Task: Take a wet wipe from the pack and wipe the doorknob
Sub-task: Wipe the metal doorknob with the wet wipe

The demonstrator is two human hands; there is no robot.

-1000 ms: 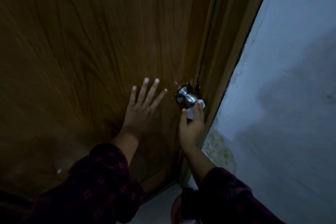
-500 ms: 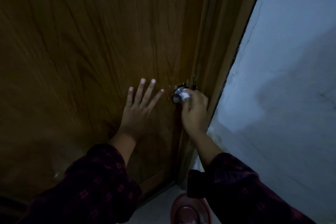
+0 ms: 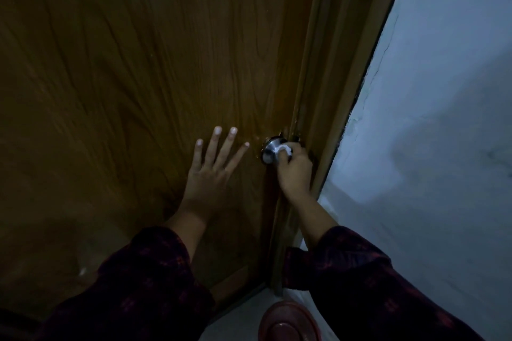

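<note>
A: Item one, the doorknob (image 3: pixel 270 150)?
B: Round, brushed metal, mounted low on the right edge of the wooden door (image 3: pixel 144 69), just beside the door frame (image 3: pixel 329 69). Only its left half shows; the rest sits under fingers and wipe.

A: Item two, the wet wipe (image 3: pixel 284 150)?
B: White, bunched small, pressed against the knob's right face. A crumpled fold shows between the fingers; the remainder is hidden in the grip.

A: Right hand (image 3: pixel 296 170)?
B: Reaches up from below, wrist bent, fingers curled over the knob with the wipe pinched between them and the metal. Forearm bare to a dark patterned sleeve (image 3: pixel 360 277) pushed back near the elbow.

A: Left hand (image 3: pixel 212 171)?
B: Flat on the door, palm down, four fingers straight and spread, pointing up. It holds nothing. It lies just left of the knob, the nearest fingertip near the metal but apart from it. The thumb is not visible. Forearm bare, then a matching dark sleeve (image 3: pixel 144 285).

A: Position of knob relative to both hands?
B: Between them: right hand on it, left hand beside it on the panel.

A: Surroundings?
B: Pale blue-grey wall (image 3: pixel 443 119) to the right of the frame, with a rough cracked edge where it meets the wood. Light floor (image 3: pixel 235 318) at the bottom. A round reddish object (image 3: pixel 289 322) on the floor below the right arm; I cannot tell what it is. The lighting is dim throughout.
</note>
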